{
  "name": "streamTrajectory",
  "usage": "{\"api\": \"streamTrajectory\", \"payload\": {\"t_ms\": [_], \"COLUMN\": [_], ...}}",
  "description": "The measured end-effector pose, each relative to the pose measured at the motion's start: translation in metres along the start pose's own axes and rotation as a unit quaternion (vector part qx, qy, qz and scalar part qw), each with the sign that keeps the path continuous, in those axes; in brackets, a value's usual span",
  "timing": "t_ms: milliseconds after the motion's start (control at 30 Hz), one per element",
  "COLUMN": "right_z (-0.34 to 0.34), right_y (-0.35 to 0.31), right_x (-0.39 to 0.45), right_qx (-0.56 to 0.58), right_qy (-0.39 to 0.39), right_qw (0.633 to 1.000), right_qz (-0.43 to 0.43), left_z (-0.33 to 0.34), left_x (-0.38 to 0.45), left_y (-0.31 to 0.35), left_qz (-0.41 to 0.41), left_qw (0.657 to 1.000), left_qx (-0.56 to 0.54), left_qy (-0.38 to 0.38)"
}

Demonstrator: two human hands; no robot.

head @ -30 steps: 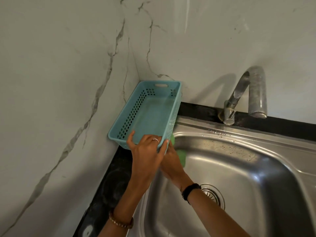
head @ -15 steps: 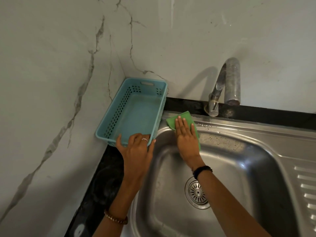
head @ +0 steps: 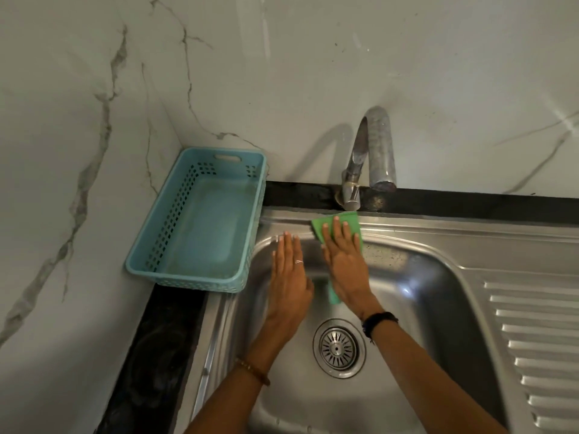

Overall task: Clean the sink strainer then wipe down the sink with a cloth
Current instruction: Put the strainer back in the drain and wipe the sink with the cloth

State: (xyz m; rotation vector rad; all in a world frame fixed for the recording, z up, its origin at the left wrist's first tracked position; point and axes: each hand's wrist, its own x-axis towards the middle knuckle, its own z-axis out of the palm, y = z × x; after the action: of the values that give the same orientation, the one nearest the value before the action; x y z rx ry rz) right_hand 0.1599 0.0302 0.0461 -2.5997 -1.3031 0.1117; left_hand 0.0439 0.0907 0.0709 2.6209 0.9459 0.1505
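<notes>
Your right hand (head: 344, 267) lies flat on the green cloth (head: 351, 223), and it presses the cloth down on the back rim of the sink (head: 470, 236). Your fingers (head: 336, 228) are stretched out straight on the cloth, not curled around it. The top of the cloth sits just below the foot of the tap (head: 372, 151). A bit of the cloth hangs down under your palm, against the back wall of the bowl.

Your left hand (head: 289, 277) is flat too, just beside your right hand. Its fingers are spread out and hold nothing. Their tips touch the shiny rim at the back left corner of the bowl. There is a ring (head: 298, 261) on one finger, a bead band (head: 252, 371) on your left wrist and a dark band (head: 379, 321) on your right wrist.

The sink strainer (head: 338, 347) sits in the drain hole at the bottom of the bowl, below your hands and between your two arms. Nothing touches it.

A blue basket (head: 200, 220) stands in the corner at the left of the sink, close to your left hand but apart from it. It rests on the black worktop (head: 156, 355) and its near right corner hangs over the sink's rim. The ribbed draining part (head: 539, 339) is at the right. The walls (head: 78, 120) are pale with grey veins.
</notes>
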Motion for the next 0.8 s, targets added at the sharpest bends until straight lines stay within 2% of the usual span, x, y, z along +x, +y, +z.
{"api": "streamTrajectory", "payload": {"t_ms": [133,267,433,600,733,800], "right_z": [0.009,0.015,0.019,0.001,-0.019,-0.02], "right_y": [-0.03,-0.042,-0.015,0.035,0.079,0.081], "right_x": [0.03,0.047,0.045,0.021,-0.008,-0.02], "right_qx": [-0.063,-0.125,-0.201,-0.224,-0.157,-0.096], "right_qy": [-0.017,-0.032,0.043,0.049,0.043,0.037], "right_qw": [0.993,0.983,0.965,0.965,0.985,0.995], "right_qz": [-0.095,-0.134,-0.16,-0.131,-0.052,0.008], "left_z": [0.005,0.009,0.013,0.009,0.004,0.003], "left_x": [0.022,0.024,0.024,0.023,0.019,0.018], "left_y": [-0.02,-0.042,-0.047,-0.046,-0.043,-0.041], "left_qz": [-0.04,-0.028,-0.017,-0.015,-0.016,-0.018], "left_qw": [0.999,0.999,1.0,1.0,1.0,1.0], "left_qx": [0.019,0.011,0.007,0.005,0.007,0.003], "left_qy": [-0.002,0.021,0.019,0.014,0.011,0.006]}}
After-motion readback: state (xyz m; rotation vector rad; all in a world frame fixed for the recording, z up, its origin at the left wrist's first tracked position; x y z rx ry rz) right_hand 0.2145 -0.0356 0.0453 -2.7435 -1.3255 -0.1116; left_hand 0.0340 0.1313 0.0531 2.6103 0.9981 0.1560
